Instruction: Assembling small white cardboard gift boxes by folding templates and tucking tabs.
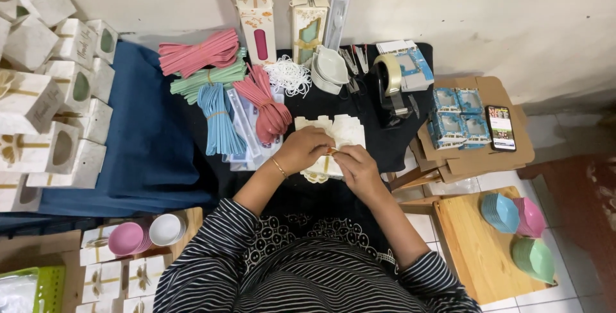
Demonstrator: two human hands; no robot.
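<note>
The left hand, a thin gold bangle at its wrist, is curled with its fingers pinched down on a flat cream cardboard box blank lying near the front edge of the black-clothed table, and the right hand is closed on the same blank just beside it, fingertips meeting the other's. To the left on the table lie bundles of pink, green and blue strips; toward the back edge stand two tall gift boxes, with a tape dispenser to the right.
</note>
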